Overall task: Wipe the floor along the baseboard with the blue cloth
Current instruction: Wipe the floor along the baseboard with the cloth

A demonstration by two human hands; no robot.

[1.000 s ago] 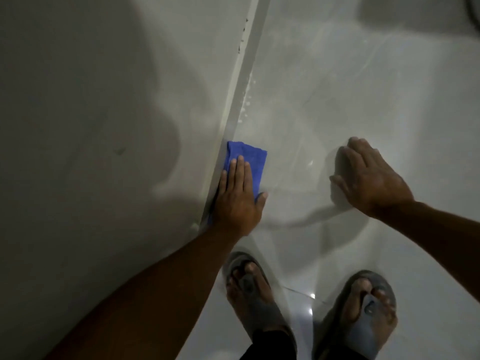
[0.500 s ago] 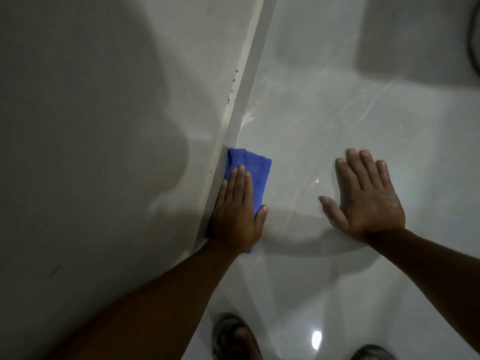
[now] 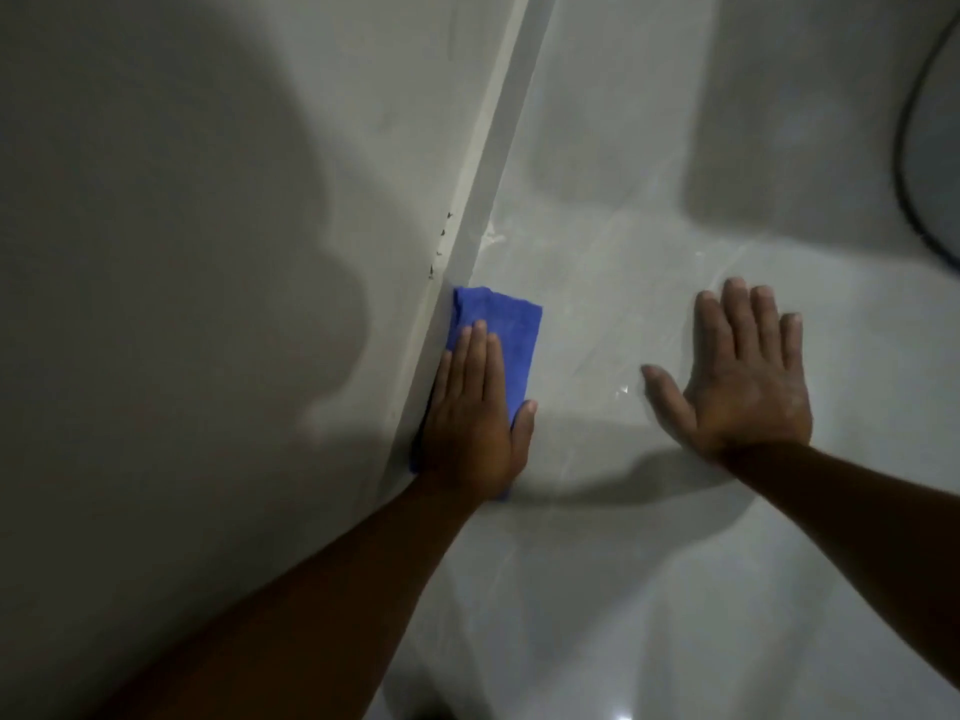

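Cloth (image 3: 506, 330) farther along baseboard (image 3: 480, 200).

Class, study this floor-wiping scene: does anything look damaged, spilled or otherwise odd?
Yes. Small dark chips mark the pale baseboard's top edge, and whitish smears lie on the glossy grey floor just ahead of the folded blue cloth under the left hand.

One folded blue cloth (image 3: 506, 330), two bare hands (image 3: 475, 423) (image 3: 743, 381), one pale baseboard strip (image 3: 483, 200), one curved dark cable (image 3: 906, 148).
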